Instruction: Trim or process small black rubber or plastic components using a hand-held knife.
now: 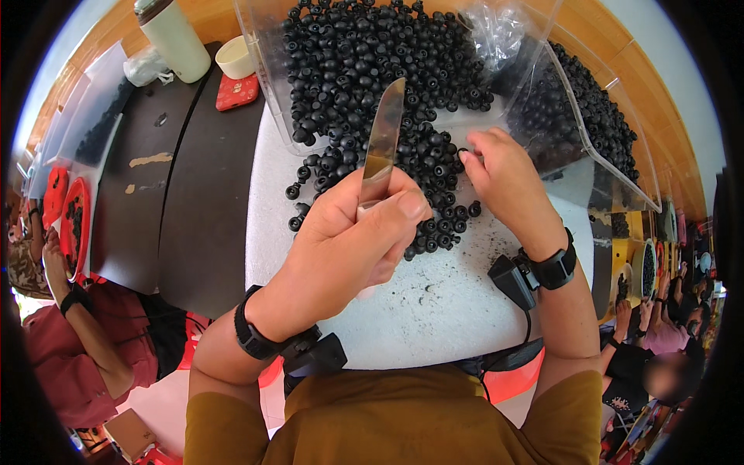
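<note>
My left hand grips a knife, its shiny blade pointing up and away from me; the handle is mostly hidden in my fist. My right hand is at the right edge of the heap, its thumb and fingertips closed around a small black round part. Many similar black knob-like parts spill from a clear plastic bin onto the white foam board beneath my hands. Some of these parts show a round hole in one end.
A second clear bin with black parts stands at the right. At the far left are a cream flask, a cream cup and a red box on a dark table. Another person's arm reaches to a red tray.
</note>
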`<state>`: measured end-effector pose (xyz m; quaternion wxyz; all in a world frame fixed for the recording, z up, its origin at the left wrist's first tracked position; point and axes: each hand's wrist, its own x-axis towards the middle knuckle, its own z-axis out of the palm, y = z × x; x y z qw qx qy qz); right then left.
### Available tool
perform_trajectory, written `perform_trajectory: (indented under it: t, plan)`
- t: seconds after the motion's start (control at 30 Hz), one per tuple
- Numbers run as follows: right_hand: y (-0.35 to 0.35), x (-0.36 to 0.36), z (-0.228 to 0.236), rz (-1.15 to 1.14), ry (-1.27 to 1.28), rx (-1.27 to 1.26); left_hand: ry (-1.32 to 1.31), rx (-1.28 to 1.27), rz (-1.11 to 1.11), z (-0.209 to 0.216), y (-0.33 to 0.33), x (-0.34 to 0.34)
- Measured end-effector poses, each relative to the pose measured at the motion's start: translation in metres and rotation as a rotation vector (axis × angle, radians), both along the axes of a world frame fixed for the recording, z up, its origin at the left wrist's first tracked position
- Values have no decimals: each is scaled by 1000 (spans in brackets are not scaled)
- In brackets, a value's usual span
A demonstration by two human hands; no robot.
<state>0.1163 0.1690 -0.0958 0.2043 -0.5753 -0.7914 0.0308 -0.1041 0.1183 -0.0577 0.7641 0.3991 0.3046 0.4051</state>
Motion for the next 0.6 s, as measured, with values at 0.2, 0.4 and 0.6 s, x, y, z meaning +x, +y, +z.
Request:
perform_trajectory:
  t: [0.2,0.4,0.6]
  plan:
    - [3,3,-6,7,225,-55,54,51,-45,-2,0,0]
    - [-21,-15,20,115,1028,-419,242,236,15,-4,-2,-2]
    - [-56,-31,47,221,1384,-647,497,722,79,-13,0,2]
